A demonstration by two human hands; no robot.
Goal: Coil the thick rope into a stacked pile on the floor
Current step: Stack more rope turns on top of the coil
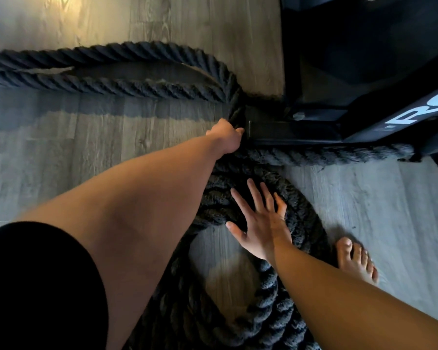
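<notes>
A thick black twisted rope (127, 84) runs in two strands from the left edge across the wooden floor and bends down beside a black machine base. Below that bend the rope lies in a stacked coil (266, 306) around a bare patch of floor. My left hand (226, 135) reaches far forward and is closed on the rope at the bend, next to the machine's foot. My right hand (259, 221) rests flat on the top of the coil with fingers spread, holding nothing. One strand (339, 156) leads right along the machine base.
A black exercise machine (379, 72) with white lettering fills the upper right; its flat foot (291, 130) lies right beside my left hand. My bare foot (355, 261) stands on the grey wood floor (61, 160) just right of the coil.
</notes>
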